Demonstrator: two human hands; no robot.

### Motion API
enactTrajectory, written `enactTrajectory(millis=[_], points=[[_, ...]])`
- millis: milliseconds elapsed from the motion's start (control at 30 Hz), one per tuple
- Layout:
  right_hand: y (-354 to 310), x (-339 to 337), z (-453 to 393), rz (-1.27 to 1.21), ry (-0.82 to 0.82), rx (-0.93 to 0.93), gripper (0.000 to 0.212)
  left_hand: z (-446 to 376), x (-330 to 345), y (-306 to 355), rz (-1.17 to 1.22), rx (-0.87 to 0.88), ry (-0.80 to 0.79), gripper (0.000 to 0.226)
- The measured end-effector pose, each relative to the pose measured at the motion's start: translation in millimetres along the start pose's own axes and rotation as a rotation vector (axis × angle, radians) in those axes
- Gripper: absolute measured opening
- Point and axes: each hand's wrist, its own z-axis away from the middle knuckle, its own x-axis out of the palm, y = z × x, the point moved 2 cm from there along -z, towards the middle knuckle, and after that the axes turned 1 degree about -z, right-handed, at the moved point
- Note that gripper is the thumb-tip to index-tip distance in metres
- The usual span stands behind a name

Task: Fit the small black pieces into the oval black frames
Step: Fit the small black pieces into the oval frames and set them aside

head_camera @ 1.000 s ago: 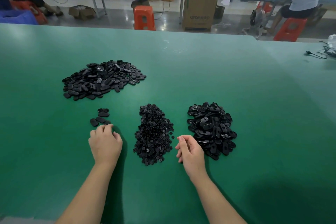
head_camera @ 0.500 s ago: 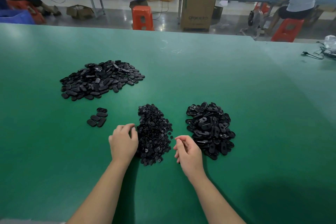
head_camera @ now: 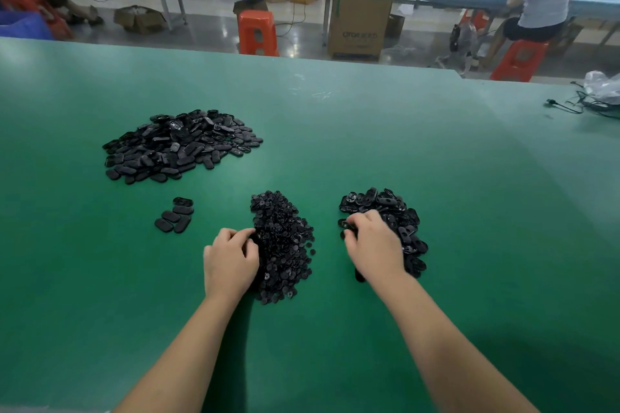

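A heap of small black pieces [head_camera: 285, 245] lies in the middle of the green table [head_camera: 436, 178]. My left hand [head_camera: 231, 261] sits at that heap's left edge, its curled fingertips among the pieces; what they hold is hidden. To the right lies a heap of oval black frames [head_camera: 402, 225]. My right hand [head_camera: 372, 241] rests on the left side of this heap and its fingers pinch one oval frame [head_camera: 349, 228]. A large pile of black oval parts [head_camera: 177, 147] lies at the far left, with a small group of several ovals [head_camera: 176, 215] in front of it.
Cables and a plastic bag [head_camera: 600, 94] lie at the table's far right. Beyond the far edge stand orange stools [head_camera: 256, 32], a cardboard box [head_camera: 360, 25], long benches, and a seated person [head_camera: 543, 0].
My left hand moved right from the small group of ovals to the heap of small pieces. My right hand moved forward onto the heap of frames and took hold of one.
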Motion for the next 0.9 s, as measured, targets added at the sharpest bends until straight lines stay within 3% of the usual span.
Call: enactTrajectory(millis=[100,433,900], points=[[18,-11,-19,0.151,-0.065,0.046,0.029,0,0,-1,0.024,0.002,0.013,0.028],[50,-15,-19,0.213,-0.175,0.057,0.037,-1,1,-3,-0.007,0.005,0.031,0.027],[50,-28,-20,-0.018,-0.068,0.084,0.009,-3,3,-7,0.037,0.008,0.013,0.025]])
